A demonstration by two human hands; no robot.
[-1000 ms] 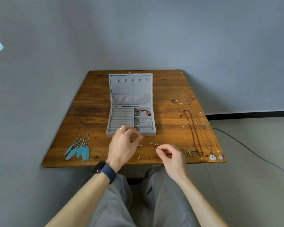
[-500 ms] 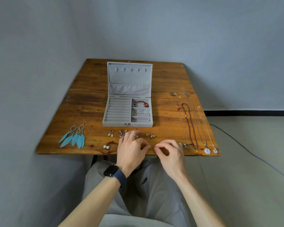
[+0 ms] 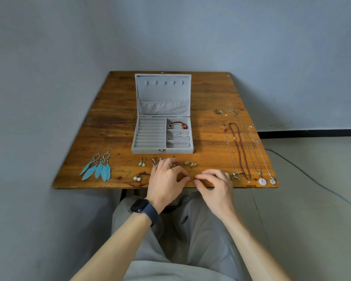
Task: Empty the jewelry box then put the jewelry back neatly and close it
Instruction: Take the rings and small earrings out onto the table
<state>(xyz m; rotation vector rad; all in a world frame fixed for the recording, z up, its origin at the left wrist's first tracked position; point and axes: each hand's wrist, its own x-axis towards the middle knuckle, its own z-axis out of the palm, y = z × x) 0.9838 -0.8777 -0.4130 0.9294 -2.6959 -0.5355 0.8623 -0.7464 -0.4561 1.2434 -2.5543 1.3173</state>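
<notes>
- Emptying seems to be the step in hand: the jewelry box (image 3: 162, 152) stands open in the middle of the table (image 3: 114, 122), with a red bracelet (image 3: 178, 125) and a silver bracelet (image 3: 181, 136) in its right compartments.
- The left hand (image 3: 166, 179) and right hand (image 3: 215, 183) meet at the near edge, fingers curled; I cannot tell whether they pinch anything.
- Next, probably: lifting out the bracelets with a light fingertip pinch.
</notes>
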